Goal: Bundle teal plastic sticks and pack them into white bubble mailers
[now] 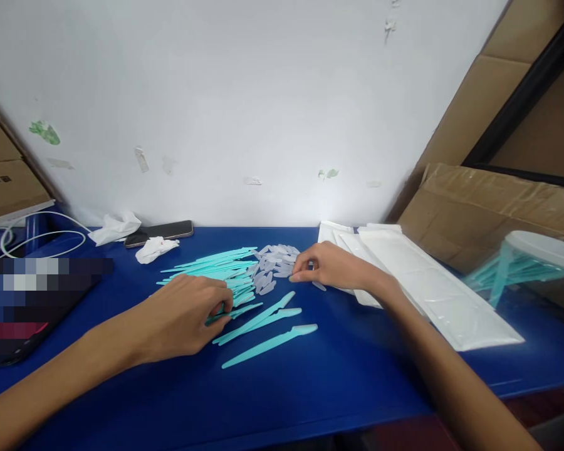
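Teal sticks (216,268): heaped at the middle of the table (310,388), 3 loose nearer its front edge; long axes run near-left to far-right, blade ends right.
Left hand (188,316): fingers curled onto the heap, gripping sticks.
Right hand (326,266): fingertips pinched narrow at the clear caps (275,264); holding one, cannot tell.
Risk: a wrist sweep could scatter caps.

bare left hand (188,316), palm down, fingers curled, points toward three o'clock. bare right hand (331,266) points toward nine o'clock, fingertips pinched together.

A single head-worn view looks forward and down, close over the blue table (338,382), facing a white wall (263,94) across the frame's upper half.
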Demonstrator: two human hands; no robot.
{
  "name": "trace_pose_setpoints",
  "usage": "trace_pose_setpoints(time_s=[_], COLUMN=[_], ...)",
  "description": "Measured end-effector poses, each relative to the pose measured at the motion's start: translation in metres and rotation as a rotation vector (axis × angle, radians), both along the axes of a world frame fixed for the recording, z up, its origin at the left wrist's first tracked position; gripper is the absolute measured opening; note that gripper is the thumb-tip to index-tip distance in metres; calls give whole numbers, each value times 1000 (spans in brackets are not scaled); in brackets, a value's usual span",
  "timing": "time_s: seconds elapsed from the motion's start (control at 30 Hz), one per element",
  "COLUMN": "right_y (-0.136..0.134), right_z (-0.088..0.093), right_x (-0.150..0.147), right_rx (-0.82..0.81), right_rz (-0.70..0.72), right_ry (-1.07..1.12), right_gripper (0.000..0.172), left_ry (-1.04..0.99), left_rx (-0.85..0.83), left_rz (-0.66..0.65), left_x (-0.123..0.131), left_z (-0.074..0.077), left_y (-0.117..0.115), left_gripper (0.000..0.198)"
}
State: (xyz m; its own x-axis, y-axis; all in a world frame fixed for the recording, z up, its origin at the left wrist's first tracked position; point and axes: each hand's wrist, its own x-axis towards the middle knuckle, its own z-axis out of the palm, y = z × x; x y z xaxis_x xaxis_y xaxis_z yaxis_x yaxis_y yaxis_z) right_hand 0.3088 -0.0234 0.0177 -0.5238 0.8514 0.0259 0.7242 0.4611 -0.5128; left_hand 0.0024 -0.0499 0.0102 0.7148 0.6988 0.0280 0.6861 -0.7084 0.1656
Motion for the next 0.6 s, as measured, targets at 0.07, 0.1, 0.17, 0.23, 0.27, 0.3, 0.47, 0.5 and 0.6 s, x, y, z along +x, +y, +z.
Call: trace_pose_setpoints(time_s=[0.07, 0.1, 0.17, 0.23, 0.27, 0.3, 0.47, 0.5, 0.6], right_y=[2, 3, 4, 3, 3, 1, -3, -4, -4], right_z=[3, 4, 5, 4, 4, 3, 2, 1, 0], right_x=[9, 13, 18, 20, 20, 18, 13, 13, 13], right_rx=[44, 40, 0, -13, 2, 24, 64, 71, 68], right_rz=[-103, -131, -153, -173, -191, -210, -244, -235, -201], right_ry=[-94, -132, -175, -192, -207, -227, -293, -279, -225], right_gripper=[18, 18, 19, 20, 20, 19, 12, 10, 4], left_ry=[7, 4, -11, -42, -59, -76, -82, -74, -68], left_rx=[9, 11, 6, -2, -10, -19, -85, -90, -72], left_rz=[-1, -2, -2, -1, -4, -6, 31, 43, 68], left_x=[1, 2, 2, 3, 3, 3, 5, 6, 4], left_z=[0, 0, -1, -2, -2, -3, 2, 3, 5], left_y=[-1, -1, 0, 1, 1, 2, 5, 5, 7], left_gripper=[14, 14, 15, 15, 15, 15, 20, 22, 25])
